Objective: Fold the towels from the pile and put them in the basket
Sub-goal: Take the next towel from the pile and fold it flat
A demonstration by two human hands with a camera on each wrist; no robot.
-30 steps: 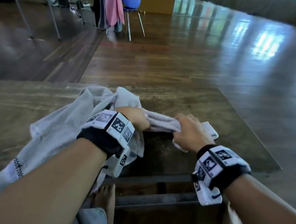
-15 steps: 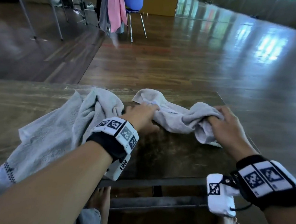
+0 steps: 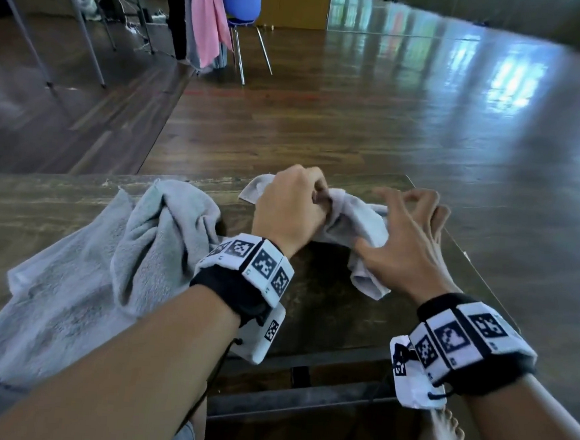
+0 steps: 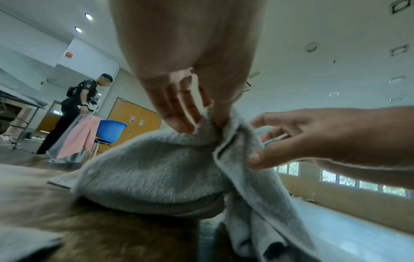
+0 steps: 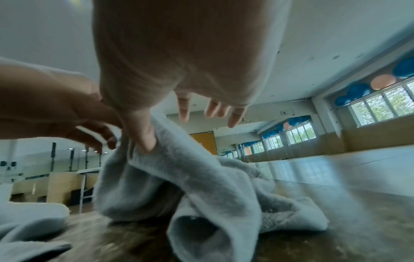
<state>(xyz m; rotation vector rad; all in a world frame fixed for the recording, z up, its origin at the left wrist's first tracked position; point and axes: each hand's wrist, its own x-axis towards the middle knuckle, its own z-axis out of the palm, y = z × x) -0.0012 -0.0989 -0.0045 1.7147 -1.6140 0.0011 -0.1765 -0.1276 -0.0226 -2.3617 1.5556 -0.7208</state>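
Note:
A small grey towel [image 3: 353,224] lies crumpled at the far right of the wooden table [image 3: 326,311]. My left hand [image 3: 312,200] pinches a raised fold of it near its far end; the left wrist view shows the fingers and thumb curled on that fold [image 4: 208,124]. My right hand [image 3: 395,220] hovers over the towel's right part with fingers spread, and only its thumb [image 5: 145,140] touches the cloth [image 5: 201,186]. A larger grey towel [image 3: 106,269] with a dark patterned band lies heaped on the left. No basket is in view.
The table's right edge [image 3: 467,259] runs close beside my right hand. Beyond the table is bare wooden floor, with a blue chair [image 3: 242,0] draped in pink cloth [image 3: 206,18] and metal legs at the back left. A person [image 4: 78,106] stands by that chair.
My right hand has let go of the small towel's end and spread its fingers. My left hand has moved farther along the towel and lifted a fold. The towel sits nearer the far right corner.

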